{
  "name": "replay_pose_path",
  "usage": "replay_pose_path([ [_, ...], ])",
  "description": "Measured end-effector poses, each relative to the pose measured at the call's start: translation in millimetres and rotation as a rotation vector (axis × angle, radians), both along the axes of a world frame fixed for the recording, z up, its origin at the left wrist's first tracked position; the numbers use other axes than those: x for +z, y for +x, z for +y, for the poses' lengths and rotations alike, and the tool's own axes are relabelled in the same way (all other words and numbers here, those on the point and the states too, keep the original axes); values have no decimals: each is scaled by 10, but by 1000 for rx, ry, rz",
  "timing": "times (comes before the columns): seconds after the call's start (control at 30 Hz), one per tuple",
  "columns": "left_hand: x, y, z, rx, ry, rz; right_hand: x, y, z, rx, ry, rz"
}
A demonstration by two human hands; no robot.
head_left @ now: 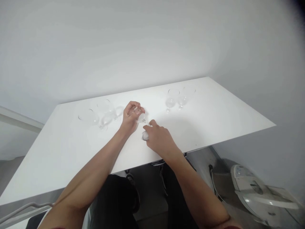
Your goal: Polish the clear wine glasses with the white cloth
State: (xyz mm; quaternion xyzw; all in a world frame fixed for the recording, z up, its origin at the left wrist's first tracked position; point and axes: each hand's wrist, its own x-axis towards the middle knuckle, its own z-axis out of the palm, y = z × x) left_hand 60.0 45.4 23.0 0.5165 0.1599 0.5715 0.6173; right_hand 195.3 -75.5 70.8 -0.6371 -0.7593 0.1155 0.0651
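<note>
A clear stemmed glass (142, 119) is tilted between my two hands over the middle of the white table. My left hand (131, 116) is closed around its bowl, with the fingers curled over the far side. Close to the stem end, my right hand (158, 136) has its thumb and fingers bent together and appears to grip the glass there. A small pale rounded piece (145, 135) shows beneath the right fingers; I cannot tell whether it is the glass's foot or something separate.
On the white table (186, 133), clear stemmed glasses (92, 118) stand to the left, and two more glasses (170, 101) stand at the back right. A wall (143, 47) rises behind the table. A pale machine (259, 190) is on the floor at lower right.
</note>
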Motion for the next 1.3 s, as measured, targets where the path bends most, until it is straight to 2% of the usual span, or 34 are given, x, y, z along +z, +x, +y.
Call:
replay_pose_path([
  [0.13,6,10,4,18,-21,-20,6,-61,-64,-1,-52,-70],
  [0.37,-26,27,26,24,0,-11,166,-76,-141,-92,-96,-91],
  [0.7,-34,25,-6,-91,14,13,138,-136,-126,-68,-230,-157],
  [1.0,-81,64,-19,-286,100,116,20,-94,-85,-56,-185,-150],
  [1.17,-85,72,0,-214,10,68,16,15,-82,-72,-188,-139],
  [1.3,-49,55,15,-149,-120,7,55,357,-44,-152,-224,-123],
])
